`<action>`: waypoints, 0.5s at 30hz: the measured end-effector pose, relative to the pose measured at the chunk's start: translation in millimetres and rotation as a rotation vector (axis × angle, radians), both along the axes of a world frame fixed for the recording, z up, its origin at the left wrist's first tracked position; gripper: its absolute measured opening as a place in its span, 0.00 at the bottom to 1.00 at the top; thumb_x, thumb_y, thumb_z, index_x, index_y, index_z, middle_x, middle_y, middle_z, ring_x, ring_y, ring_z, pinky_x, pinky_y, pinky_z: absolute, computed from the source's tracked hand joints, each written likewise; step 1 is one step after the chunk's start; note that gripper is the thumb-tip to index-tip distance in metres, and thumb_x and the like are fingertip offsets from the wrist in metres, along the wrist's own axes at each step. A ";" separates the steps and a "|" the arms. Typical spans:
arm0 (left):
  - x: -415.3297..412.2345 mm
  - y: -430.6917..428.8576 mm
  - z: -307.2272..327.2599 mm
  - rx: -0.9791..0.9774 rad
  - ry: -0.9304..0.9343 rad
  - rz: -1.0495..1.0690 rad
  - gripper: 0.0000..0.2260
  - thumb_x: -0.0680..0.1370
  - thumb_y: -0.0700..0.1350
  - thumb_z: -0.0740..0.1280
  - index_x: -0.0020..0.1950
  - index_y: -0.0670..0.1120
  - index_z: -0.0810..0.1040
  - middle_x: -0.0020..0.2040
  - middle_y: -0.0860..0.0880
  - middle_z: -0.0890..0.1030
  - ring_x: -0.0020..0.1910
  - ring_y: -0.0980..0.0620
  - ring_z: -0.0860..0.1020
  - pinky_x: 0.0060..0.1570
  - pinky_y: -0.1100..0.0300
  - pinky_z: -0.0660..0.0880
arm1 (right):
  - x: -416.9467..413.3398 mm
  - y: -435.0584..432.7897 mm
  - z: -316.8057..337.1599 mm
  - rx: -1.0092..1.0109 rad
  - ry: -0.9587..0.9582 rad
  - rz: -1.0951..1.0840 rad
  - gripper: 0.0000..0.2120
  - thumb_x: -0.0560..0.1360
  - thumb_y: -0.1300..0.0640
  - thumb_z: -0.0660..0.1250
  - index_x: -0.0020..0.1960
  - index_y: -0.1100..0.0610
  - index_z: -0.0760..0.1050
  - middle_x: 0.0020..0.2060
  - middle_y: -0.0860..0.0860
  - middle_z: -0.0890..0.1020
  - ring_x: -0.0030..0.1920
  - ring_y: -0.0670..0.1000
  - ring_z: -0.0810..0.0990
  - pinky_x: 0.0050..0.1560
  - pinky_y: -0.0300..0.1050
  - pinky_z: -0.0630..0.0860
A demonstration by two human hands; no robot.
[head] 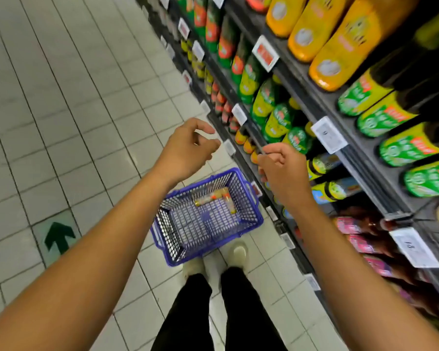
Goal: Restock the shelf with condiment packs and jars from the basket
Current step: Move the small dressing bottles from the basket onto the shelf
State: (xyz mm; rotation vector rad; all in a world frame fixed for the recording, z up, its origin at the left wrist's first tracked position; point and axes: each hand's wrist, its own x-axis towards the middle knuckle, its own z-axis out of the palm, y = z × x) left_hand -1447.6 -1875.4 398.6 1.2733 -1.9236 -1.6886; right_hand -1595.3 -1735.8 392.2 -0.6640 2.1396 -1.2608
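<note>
Pale tiled floor point(61, 97) fills the left side of the aisle, with a green arrow point(58, 236) stuck on it. On the right, a dark shelf point(322, 102) is packed row after row with green-labelled bottles point(274, 122) and orange ones higher up, and white price tags point(328, 135) are clipped along the edges.

A blue basket point(252, 198) is parked on the floor right in front of the person's shoes, just beside the bottom of the shelf. It's nearly emptied out, so most of the job looks done, though that's only a guess from how little is left.

Both hands are held up at about shelf height, well above the basket. The left hand point(188, 148) is loosely curled with nothing in it. The right hand point(279, 171) is curled tighter, close to the shelf edge. Whether something thin is pinched there or it's only the rail behind can't be told.

What's left to restock, what looks like a couple of small jars point(213, 197), is lying on its side at the far end of the basket floor.

Stuff that could go wrong: the basket could be kicked or tripped over since it's so close to the feet. A jar lifted from that low could be dropped on hard tile if it's gripped sloppily. Front-row bottles could also be knocked by the right hand, given how close it is.
</note>
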 end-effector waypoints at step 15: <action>-7.4 29.5 -367.3 0.562 -0.287 0.225 0.05 0.79 0.36 0.64 0.50 0.45 0.73 0.40 0.43 0.78 0.32 0.51 0.75 0.34 0.61 0.72 | -29.1 -7.8 -365.5 0.530 -0.188 0.129 0.05 0.76 0.60 0.68 0.51 0.55 0.77 0.45 0.58 0.84 0.48 0.62 0.83 0.51 0.64 0.80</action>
